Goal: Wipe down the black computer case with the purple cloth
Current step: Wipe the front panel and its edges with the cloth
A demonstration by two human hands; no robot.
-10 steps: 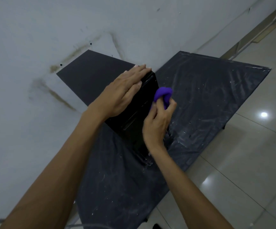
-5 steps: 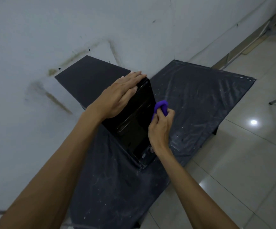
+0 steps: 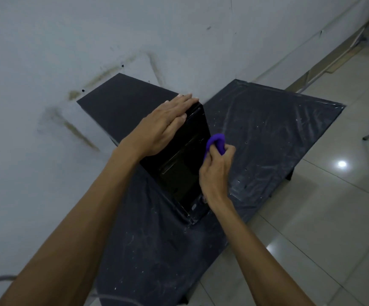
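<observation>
Black computer case was mid-wipe, left hand flat on top, right hand clutching purple cloth against its side, other faces likely undone.

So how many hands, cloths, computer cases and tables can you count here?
Hands: 2, the left hand and the right hand
Purple cloth: 1
Black computer case: 1
Table: 1
Total: 5

No text, label, brand or number can be read: the black computer case shows plain glossy panels (its low front corner is too dim to tell), and the plastic-wrapped tabletop bears only white specks.
</observation>
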